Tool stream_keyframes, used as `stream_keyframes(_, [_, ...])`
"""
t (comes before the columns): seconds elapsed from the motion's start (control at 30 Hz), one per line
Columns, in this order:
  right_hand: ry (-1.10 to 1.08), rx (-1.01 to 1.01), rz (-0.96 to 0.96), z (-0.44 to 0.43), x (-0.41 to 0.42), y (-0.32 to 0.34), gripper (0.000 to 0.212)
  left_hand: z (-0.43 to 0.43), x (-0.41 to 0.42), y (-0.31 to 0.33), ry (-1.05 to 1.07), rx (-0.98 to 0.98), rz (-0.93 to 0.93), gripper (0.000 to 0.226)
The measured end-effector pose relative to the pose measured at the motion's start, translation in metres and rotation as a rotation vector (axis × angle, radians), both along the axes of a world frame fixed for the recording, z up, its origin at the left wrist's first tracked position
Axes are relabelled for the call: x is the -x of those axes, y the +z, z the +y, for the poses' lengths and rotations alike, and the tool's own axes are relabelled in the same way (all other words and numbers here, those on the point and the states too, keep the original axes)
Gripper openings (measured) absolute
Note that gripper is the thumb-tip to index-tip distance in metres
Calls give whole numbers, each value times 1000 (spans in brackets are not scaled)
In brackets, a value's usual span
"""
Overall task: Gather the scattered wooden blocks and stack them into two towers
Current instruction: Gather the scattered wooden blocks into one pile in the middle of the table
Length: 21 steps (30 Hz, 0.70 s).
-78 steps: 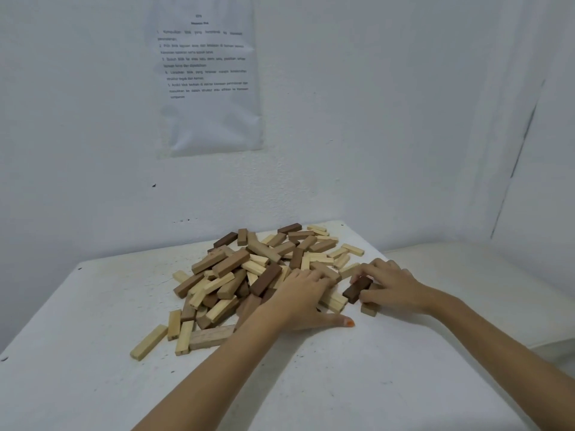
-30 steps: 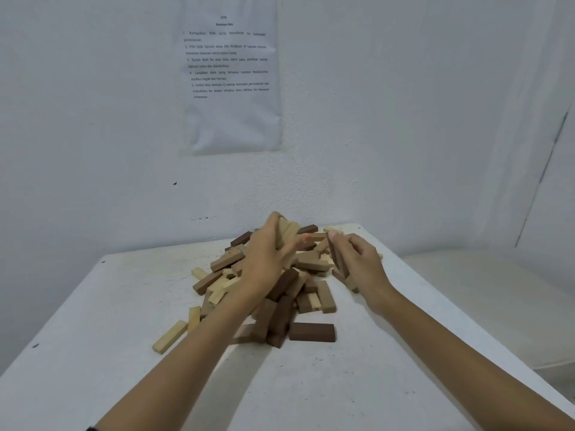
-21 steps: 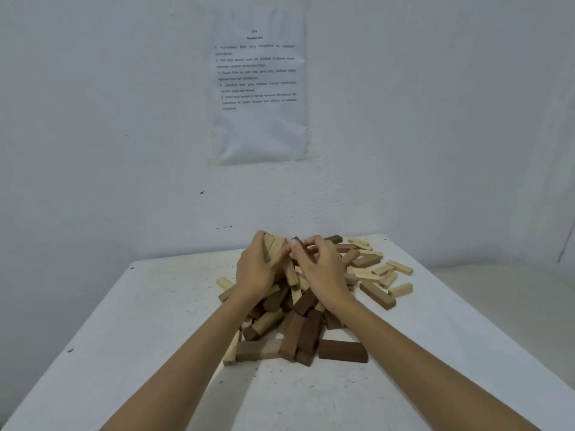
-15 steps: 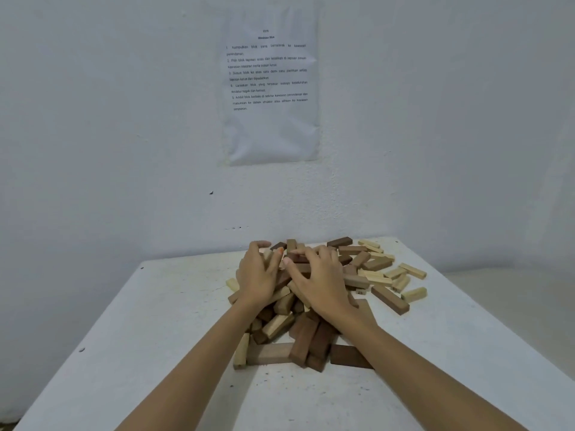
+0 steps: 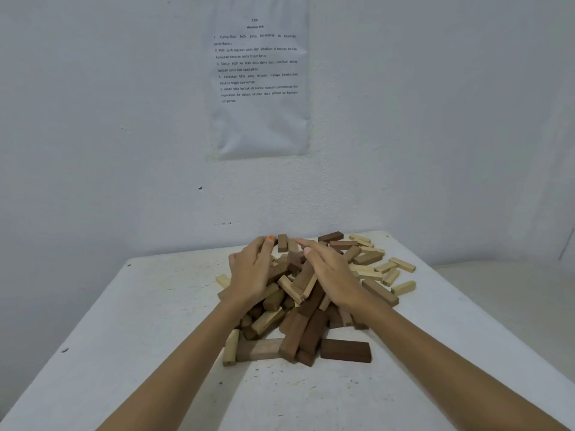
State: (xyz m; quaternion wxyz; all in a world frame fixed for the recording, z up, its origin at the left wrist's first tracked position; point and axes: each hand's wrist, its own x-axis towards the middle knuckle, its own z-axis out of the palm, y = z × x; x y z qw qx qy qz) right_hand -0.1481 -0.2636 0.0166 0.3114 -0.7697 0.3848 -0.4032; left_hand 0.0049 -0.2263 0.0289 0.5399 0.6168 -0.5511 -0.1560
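Left hand (image 5: 249, 272), right hand (image 5: 333, 275) flatter atop blocks (image 5: 298, 337)

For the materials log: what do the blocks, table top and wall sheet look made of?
Blocks: bare matte wood, pale to dark brown. Table top: white, matte, speckled; painted board or laminate, unclear. Wall sheet: printed paper, wrinkled, possibly plastic-sleeved.

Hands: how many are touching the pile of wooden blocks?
2. The left hand lies on the left part of the pile of wooden blocks, the right hand on its middle. No other hand shows.
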Motion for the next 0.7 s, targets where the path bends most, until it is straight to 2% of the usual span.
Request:
stream_keyframes(0.13, [-52,8,15,-6,34,13,36,-3,20,13,-43,74,-45,24])
stream_keyframes(0.23, [-159,-56,-75,-21,68,20,31,-4,40,22,-94,98,-164,31])
stream_keyframes(0.3, [-243,-93,-105,-36,92,20,27,-11,54,27,-124,74,-230,33])
stream_keyframes(0.43, [-355,-141,-14,-71,129,9,29,-37,73,33,-203,-7,-310,27])
stream_keyframes(0.53, [-300,-184,68,-93,140,-1,33,-65,83,35,-248,-127,-419,31])
stream_keyframes(0.7, [-84,-197,295,-123,141,-3,57,-114,88,29,-343,-299,-560,51])
